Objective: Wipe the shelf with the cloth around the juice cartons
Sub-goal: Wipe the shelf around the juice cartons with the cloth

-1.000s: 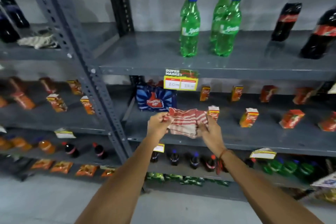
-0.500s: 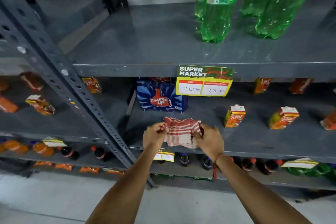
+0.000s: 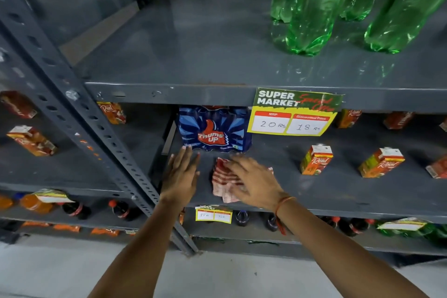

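Note:
A red-and-white striped cloth (image 3: 223, 182) lies bunched on the grey middle shelf (image 3: 338, 189), near its front edge. My right hand (image 3: 256, 182) rests flat on the cloth, fingers spread, pressing it onto the shelf. My left hand (image 3: 181, 174) hovers open just left of the cloth, palm down, holding nothing. Small orange juice cartons (image 3: 315, 159) (image 3: 381, 162) stand on the same shelf to the right of my hands, with more in the row behind them.
A blue Thums Up pack (image 3: 214, 129) stands right behind my hands. A slanted perforated upright (image 3: 96, 128) borders the shelf on the left. A yellow price tag (image 3: 294, 113) hangs from the upper shelf, where green Sprite bottles (image 3: 312, 12) stand. Dark bottles (image 3: 242, 218) fill the shelf below.
Both hands held the cloth up between them before. Now the cloth is down on the shelf under my right hand, and my left hand has let go. The camera has moved closer.

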